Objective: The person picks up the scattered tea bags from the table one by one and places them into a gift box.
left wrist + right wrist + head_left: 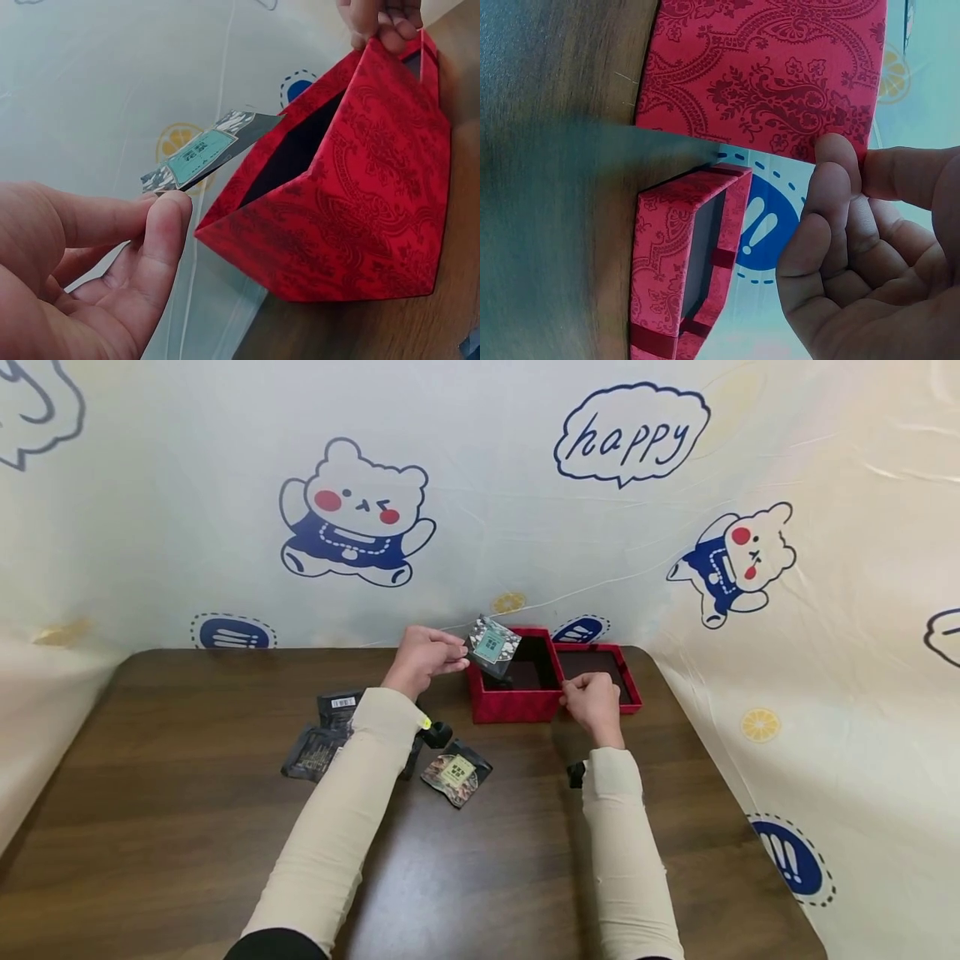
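A small dark packet with a teal label (491, 646) is pinched at its edge between thumb and fingers of my left hand (426, 658). It hangs tilted over the left side of an open red patterned box (517, 707). In the left wrist view the packet (201, 156) stands beside the box's rim, above its dark inside. My right hand (595, 703) grips the front right corner of the box, thumb and fingertips at the rim, as the right wrist view shows with the red wall (765, 82).
The shallow red lid (630, 681) lies to the right of the box, inner side up. A dark packet with a yellow-green label (457, 773) lies in front of the box. Several dark packets (313, 753) lie at left, partly behind my left sleeve. A printed cloth hangs behind the table.
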`<state>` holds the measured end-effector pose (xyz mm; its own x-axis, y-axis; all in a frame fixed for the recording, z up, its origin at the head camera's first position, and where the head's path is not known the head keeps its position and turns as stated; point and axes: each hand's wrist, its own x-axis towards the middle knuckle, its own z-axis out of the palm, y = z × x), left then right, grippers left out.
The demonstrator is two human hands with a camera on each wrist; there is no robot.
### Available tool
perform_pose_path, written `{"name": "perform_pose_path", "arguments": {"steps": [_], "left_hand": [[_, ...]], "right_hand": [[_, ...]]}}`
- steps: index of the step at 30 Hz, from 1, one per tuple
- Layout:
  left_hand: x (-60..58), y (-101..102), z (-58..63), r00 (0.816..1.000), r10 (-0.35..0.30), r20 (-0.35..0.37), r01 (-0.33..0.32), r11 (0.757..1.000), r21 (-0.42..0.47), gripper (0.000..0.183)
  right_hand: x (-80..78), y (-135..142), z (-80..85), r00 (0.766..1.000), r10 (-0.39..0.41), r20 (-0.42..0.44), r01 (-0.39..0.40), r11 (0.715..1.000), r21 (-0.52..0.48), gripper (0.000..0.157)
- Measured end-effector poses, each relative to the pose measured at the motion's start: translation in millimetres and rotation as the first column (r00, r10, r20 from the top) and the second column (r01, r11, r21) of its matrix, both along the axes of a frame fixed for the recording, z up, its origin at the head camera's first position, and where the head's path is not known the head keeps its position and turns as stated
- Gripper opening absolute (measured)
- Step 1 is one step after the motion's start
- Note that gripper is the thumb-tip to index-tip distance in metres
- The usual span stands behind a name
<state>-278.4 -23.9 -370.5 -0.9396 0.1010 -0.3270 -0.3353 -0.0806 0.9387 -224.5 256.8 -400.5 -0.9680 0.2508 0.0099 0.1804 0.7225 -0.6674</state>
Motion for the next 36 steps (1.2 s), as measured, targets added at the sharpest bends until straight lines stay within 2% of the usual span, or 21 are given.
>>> {"name": "perform_pose_path", "arguments": {"steps": [10,17,30,36], "left_hand": [[-1.1,10.1,-2.8,1.0,0.0,0.012,0.0,1.0,-0.028,0.024],[-0.5,16.8,-3.7,1.0,0.01,0.021,-0.009,0.999,-0.048,0.023],[-0.5,31.7,-7.5,1.0,-0.003,-0.016,0.002,0.998,-0.067,0.02],[-1.6,39.1,-10.1,0.999,-0.021,-0.04,0.016,0.993,-0.114,0.018]], "right_hand": [[0.4,-2.1,-1.3,1.0,-0.004,-0.016,0.004,1.0,0.003,0.03],[2.1,-3.1,-0.1,1.0,-0.02,0.004,0.02,1.0,-0.013,0.03],[0.9,-4.5,-0.2,0.999,-0.007,-0.035,0.008,1.0,0.009,0.03],[1.0,-3.7,-0.4,0.999,-0.014,-0.031,0.014,1.0,0.016,0.031]]}}
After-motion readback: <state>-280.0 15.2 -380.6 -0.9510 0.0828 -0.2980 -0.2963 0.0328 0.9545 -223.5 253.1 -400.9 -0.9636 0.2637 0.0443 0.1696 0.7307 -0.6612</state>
